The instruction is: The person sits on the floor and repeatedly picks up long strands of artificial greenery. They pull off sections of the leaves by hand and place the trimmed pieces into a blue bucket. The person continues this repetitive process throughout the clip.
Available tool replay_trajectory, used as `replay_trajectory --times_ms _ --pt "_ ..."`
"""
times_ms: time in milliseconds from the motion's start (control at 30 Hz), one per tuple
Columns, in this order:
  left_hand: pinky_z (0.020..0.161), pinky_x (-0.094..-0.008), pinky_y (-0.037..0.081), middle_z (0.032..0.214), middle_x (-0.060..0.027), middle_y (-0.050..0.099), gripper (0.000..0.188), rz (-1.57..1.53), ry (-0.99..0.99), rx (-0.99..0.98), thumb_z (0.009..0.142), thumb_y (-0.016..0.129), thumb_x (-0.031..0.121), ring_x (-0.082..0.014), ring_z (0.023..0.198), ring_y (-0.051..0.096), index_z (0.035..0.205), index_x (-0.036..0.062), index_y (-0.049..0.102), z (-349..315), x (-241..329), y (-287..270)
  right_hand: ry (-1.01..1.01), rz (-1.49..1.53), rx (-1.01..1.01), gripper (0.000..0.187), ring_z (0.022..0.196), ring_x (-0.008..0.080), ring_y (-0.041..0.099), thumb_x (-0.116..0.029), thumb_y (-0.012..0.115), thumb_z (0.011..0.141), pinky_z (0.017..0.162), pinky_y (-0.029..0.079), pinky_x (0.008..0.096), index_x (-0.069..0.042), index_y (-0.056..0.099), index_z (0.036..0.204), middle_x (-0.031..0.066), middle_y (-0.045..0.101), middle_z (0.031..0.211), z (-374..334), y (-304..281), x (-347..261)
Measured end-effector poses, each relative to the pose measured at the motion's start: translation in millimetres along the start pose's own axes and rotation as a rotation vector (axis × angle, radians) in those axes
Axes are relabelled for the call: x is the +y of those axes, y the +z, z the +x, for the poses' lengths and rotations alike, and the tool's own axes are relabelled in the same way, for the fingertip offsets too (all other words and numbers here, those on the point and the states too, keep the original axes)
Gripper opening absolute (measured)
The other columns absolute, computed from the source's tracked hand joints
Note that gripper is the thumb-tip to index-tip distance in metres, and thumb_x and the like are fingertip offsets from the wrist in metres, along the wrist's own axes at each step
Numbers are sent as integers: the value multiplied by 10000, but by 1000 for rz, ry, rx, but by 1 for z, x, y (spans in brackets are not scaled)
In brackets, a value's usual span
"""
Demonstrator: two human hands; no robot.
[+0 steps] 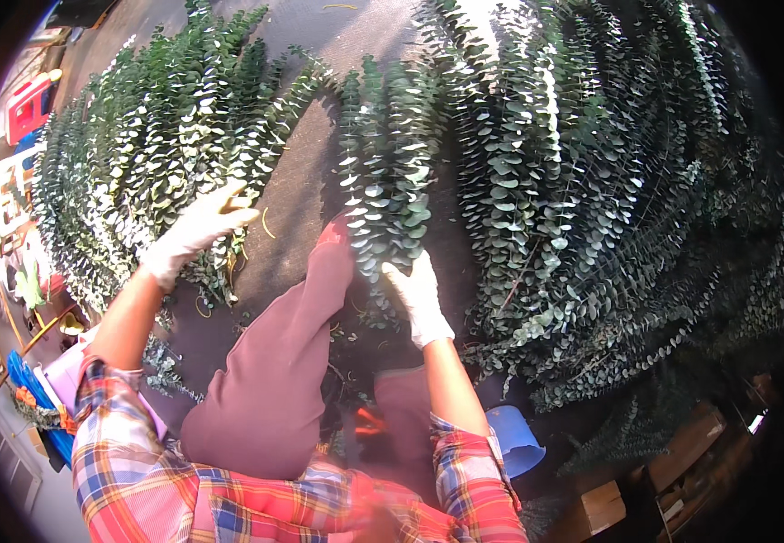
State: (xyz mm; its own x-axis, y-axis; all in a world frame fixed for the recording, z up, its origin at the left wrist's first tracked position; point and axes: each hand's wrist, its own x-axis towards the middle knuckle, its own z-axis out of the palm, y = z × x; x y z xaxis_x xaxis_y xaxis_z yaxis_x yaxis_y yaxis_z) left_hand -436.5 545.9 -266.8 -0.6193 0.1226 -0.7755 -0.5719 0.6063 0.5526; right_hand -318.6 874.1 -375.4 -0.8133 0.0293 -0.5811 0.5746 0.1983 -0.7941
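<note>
My right hand (416, 291), in a white glove, is closed around the lower part of a small bunch of eucalyptus stems (381, 167). The bunch points away from me, its round grey-green leaves spread over the dark surface. My left hand (206, 226), gloved as well, has its thumb and fingers apart with nothing in them. It hovers over or touches the near right side of a eucalyptus pile (152, 136) on the left; I cannot tell which. To the right of the bunch, a larger eucalyptus heap (582, 172) fans out.
My leg (274, 362) in mauve trousers stretches between the piles. A blue container (514, 441) sits by my right forearm, with a cardboard box (603, 507) at lower right. Far left are a red crate (28, 110) and a pink bin (66, 376).
</note>
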Motion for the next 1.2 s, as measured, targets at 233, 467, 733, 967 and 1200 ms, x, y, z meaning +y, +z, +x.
replay_trajectory --times_ms 233,467,733,967,1200 --pt "618 -307 473 588 -67 616 411 559 403 -150 812 544 464 -222 604 624 731 80 668 34 86 142 7 -334 -227 739 1173 296 435 -265 680 723 977 352 357 -37 329 1333 178 438 1280 3 3 -12" --pt "1011 -332 314 1343 -226 345 713 -282 333 -517 878 523 345 -254 1234 367 1376 -18 163 102 102 200 51 181 174 446 982 159 561 -121 593 814 869 427 279 -16 474 1231 134 597 1090 43 -48 -18" --pt "1019 -356 307 1413 -217 223 927 -133 198 -165 785 642 319 -306 1274 305 1410 25 24 124 69 216 -203 -90 641 627 1036 231 508 7 569 771 914 393 340 -54 320 1343 157 504 1187 34 -97 -35" --pt "1016 -355 287 1362 -169 320 924 -517 45 -426 763 676 323 -239 1250 332 1400 11 85 139 76 235 -347 -819 464 921 1268 320 305 -182 749 647 1043 283 338 22 212 1366 185 238 1410 38 -108 -30" --pt "961 -354 338 1198 -52 503 532 -729 36 -522 864 544 329 -183 1111 461 1316 108 369 158 54 230 -239 -969 387 905 1148 351 403 -60 703 616 971 338 381 21 194 1359 217 366 1292 53 -101 -11"
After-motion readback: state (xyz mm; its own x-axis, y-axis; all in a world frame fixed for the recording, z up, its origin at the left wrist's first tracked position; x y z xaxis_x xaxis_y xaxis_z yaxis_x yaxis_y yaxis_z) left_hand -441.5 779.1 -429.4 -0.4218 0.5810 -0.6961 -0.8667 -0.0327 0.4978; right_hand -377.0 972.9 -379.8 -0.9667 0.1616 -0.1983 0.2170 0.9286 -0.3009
